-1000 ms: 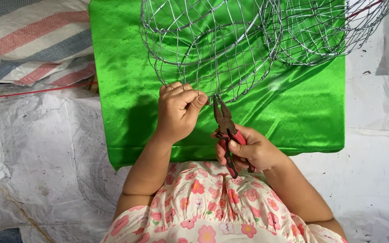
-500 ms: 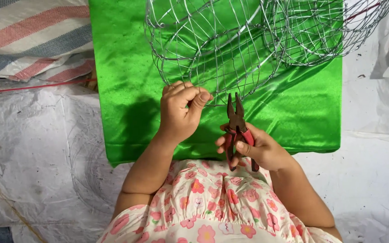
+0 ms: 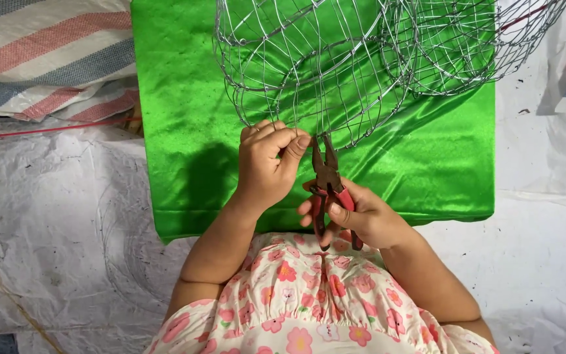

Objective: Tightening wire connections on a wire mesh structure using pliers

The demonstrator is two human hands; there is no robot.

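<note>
The left hand (image 3: 266, 167) pinches the lower rim of a wire basket (image 3: 309, 72), fingers curled tight on a strand. The right hand (image 3: 361, 219) is closed around the red handles of one pair of pliers (image 3: 329, 183), jaws slightly apart, tips up at the rim beside the left fingertips.

To do this well, I judge the pinch should hold the strand still close to the plier tips, and the jaws should bite the wire squarely before any twist.

Count: two wire baskets, the second (image 3: 473, 46) overlapping the first at upper right; one green cloth (image 3: 185, 131) under both; one striped sack (image 3: 40, 59) at upper left; white sheeting (image 3: 47, 229) covers the floor.
</note>
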